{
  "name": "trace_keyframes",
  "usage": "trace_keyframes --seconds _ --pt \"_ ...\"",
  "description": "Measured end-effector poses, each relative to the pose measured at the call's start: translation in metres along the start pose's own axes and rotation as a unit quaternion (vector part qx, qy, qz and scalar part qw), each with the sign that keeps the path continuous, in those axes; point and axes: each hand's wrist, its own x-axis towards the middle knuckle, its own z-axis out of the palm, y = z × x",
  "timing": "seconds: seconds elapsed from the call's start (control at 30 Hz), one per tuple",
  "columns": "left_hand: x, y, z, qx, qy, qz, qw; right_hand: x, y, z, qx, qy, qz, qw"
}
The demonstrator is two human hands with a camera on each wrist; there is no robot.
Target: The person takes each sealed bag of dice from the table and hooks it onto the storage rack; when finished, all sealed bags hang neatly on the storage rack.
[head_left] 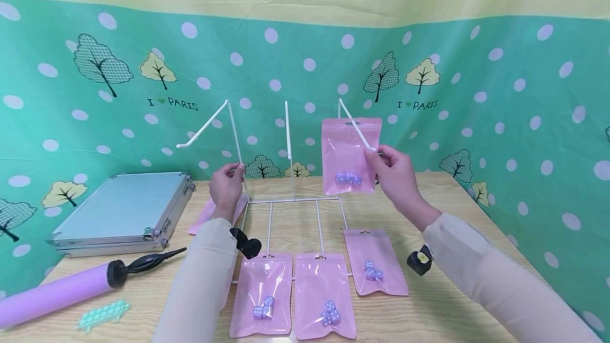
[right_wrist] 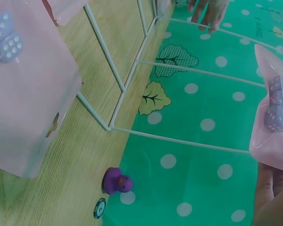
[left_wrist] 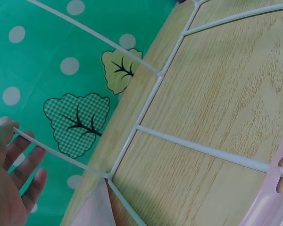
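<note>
Right hand [head_left: 395,173] pinches the edge of a pink zip pouch w/ purple dice [head_left: 351,155], held upright at the tip of the right hook [head_left: 358,127] of the white wire display rack [head_left: 286,173]; the hanging slot at the pouch's top sits abt level w/ the hook, which looks like why it's held that high and flat to the prong. Left hand [head_left: 226,184] has fingers curled round the rack's left upright post [head_left: 236,136], prob. to steady the light frame so it doesn't tip or slide on the wooden table [head_left: 452,210]. Three more dice pouches [head_left: 261,294] lie flat on the rack's base and table just in front, close to the person; another pink pouch [head_left: 209,216] is partly hidden behind the left wrist. Left and middle hooks are bare. Off to the left: aluminium case [head_left: 119,210], purple hand pump [head_left: 62,287], green polka-dot dog-shaped cutout [head_left: 102,315]. Right wrist view shows a small purple rubber duck [right_wrist: 117,181] by the table's back edge, against the green tree-print backdrop [head_left: 524,94].
</note>
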Motion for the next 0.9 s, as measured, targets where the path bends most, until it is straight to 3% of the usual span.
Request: trace_keyframes --seconds 0.9 --pt "0.004 -0.004 -0.001 0.003 -0.003 0.006 1.0000 0.029 0.001 0.013 -0.020 0.018 0.031 0.999"
